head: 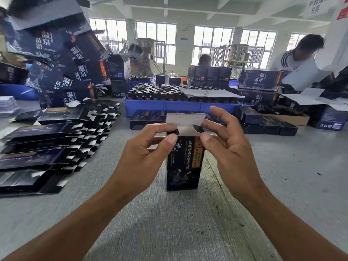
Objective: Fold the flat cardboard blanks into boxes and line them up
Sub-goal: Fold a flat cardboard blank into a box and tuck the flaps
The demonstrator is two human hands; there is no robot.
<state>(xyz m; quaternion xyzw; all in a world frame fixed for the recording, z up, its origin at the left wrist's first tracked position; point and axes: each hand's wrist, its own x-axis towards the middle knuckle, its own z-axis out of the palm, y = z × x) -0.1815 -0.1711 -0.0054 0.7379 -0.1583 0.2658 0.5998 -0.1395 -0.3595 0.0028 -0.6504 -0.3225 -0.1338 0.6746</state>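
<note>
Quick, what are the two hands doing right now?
Left hand: pinching the box at its top left corner.
Right hand: pinching the box's top right corner, other fingers spread.

Single head-worn wide-angle view, facing forward and down, close over the grey bench (pixel 282 176).
</note>
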